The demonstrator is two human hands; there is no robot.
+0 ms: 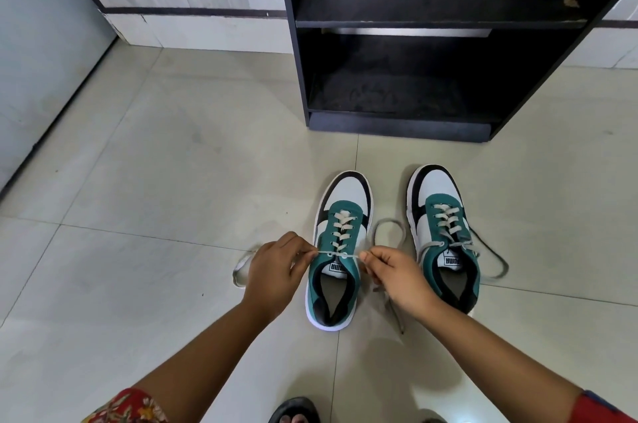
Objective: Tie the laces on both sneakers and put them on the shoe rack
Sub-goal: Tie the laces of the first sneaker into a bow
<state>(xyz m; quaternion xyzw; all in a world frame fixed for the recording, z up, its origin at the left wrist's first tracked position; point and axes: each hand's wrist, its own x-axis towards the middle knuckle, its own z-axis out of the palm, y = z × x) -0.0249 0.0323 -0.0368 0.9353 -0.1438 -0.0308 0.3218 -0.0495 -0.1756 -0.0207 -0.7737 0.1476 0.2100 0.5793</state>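
Two teal, white and black sneakers stand on the floor, toes toward the rack. The left sneaker has its grey laces pulled taut sideways across the top eyelets. My left hand pinches the left lace end and my right hand pinches the right lace end. Loose lace trails behind each hand on the tiles. The right sneaker is untied, its laces sprawled on both sides. The dark shoe rack stands beyond the sneakers with bare shelves.
Pale floor tiles spread all around. A white wall with a dark stripe runs behind the rack, and a grey panel lies at the left. A sandalled foot shows at the bottom edge.
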